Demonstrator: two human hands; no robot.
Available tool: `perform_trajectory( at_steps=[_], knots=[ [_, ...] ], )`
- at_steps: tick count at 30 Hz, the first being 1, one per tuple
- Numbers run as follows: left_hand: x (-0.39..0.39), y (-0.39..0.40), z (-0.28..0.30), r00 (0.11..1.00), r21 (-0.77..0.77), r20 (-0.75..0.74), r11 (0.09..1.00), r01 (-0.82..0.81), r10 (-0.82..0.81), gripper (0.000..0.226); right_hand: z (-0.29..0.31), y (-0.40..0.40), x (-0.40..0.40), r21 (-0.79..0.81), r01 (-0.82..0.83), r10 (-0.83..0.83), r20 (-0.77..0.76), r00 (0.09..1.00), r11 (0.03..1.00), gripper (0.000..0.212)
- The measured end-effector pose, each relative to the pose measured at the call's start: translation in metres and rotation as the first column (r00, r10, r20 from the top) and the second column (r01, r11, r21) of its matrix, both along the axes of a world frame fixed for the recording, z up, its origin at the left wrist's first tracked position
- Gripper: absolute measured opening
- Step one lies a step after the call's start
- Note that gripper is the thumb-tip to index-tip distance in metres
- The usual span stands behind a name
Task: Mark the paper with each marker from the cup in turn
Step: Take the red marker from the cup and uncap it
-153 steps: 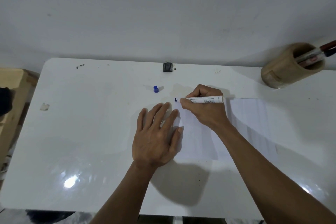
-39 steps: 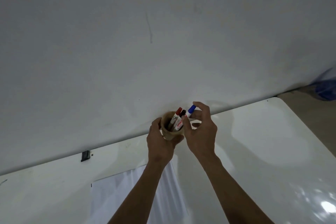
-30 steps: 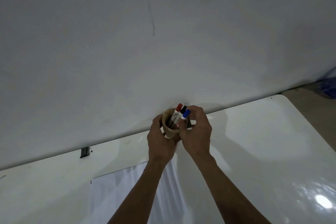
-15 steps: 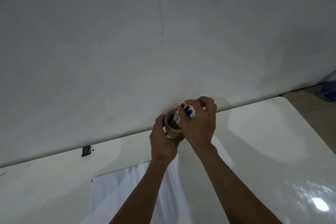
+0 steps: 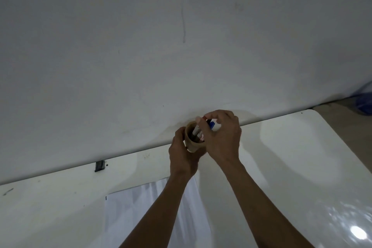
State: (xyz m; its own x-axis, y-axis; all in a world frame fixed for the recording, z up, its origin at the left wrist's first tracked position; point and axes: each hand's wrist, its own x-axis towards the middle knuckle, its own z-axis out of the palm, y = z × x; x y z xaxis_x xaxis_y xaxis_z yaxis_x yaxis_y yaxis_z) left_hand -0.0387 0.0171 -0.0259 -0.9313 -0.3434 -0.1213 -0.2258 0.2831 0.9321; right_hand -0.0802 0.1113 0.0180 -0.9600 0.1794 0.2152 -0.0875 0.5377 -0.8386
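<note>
Swapping markers at the cup: left hand [image 5: 182, 154] wrapped around the tan cup [image 5: 192, 143], steadying it at the far edge of the white table [image 5: 291, 157] against the wall [image 5: 181, 36]. Right hand [image 5: 222, 138] curled over the cup mouth, fingertips pinched at the marker tops; red-capped marker [image 5: 204, 118] and blue-capped marker [image 5: 211, 125] peeking between the fingers, bodies down in the cup. Cannot tell which of them is actually gripped. Judged: choosing the next marker. Next: single out one not yet used, lift it straight up clear of the rim without dragging the rest, uncap, carry it back to the sheet of paper [image 5: 128, 217] lying nearer, well apart from the cup. Small black clip [image 5: 99, 165] left of the cup, out of the way
</note>
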Motion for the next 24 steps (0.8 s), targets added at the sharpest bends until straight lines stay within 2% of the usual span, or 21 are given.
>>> perform_trajectory(
  at_steps=[2,5,8,9,11,14,16,18,19,22,24],
  knots=[
    [0.000,0.001,0.004,0.999,0.065,0.034,0.997,-0.029,0.026,0.064,0.022,0.007,0.006,-0.162,0.007,-0.001,0.032,0.999,0.987,0.019],
    [0.005,-0.005,0.009,0.997,0.017,0.074,1.000,-0.006,0.005,0.079,0.047,0.016,0.016,-0.296,0.046,-0.049,-0.001,0.999,0.954,0.016],
    [0.018,-0.014,0.016,0.996,-0.004,0.092,1.000,0.000,0.000,0.089,0.066,0.023,0.030,-0.539,0.098,-0.105,0.017,0.994,0.836,0.013],
    [0.025,-0.019,0.019,0.997,-0.020,0.077,1.000,0.001,0.001,0.089,0.071,0.025,0.037,-0.633,0.110,-0.106,0.044,0.993,0.766,0.010],
    [0.043,-0.033,0.025,0.999,-0.052,0.050,0.999,0.000,0.003,0.084,0.080,0.025,0.053,-0.825,0.111,-0.027,0.115,0.993,0.554,0.006],
    [0.076,-0.060,0.036,0.998,-0.040,0.042,0.998,-0.051,0.053,0.067,0.080,0.016,0.083,-0.967,0.130,0.211,0.176,0.961,0.218,0.010],
    [0.102,-0.080,0.045,0.996,-0.039,0.041,0.996,-0.076,0.077,0.056,0.072,0.003,0.106,-0.986,0.112,0.387,0.152,0.910,0.123,0.020],
    [0.128,-0.098,0.051,0.995,-0.065,0.036,0.994,-0.087,0.090,0.045,0.064,-0.015,0.129,-0.990,0.087,0.493,0.132,0.860,0.113,0.041],
    [0.141,-0.107,0.053,0.995,-0.075,0.032,0.993,-0.093,0.095,0.039,0.060,-0.025,0.140,-0.985,0.095,0.515,0.155,0.843,0.141,0.047],
    [0.177,-0.129,0.061,0.996,-0.094,0.000,0.991,-0.093,0.094,0.027,0.055,-0.055,0.173,-0.957,0.071,0.552,0.221,0.804,0.280,0.056],
    [0.200,-0.139,0.066,0.997,-0.118,-0.016,0.990,-0.074,0.073,0.024,0.049,-0.071,0.190,-0.926,0.039,0.540,0.254,0.802,0.377,0.053]
  ],
)
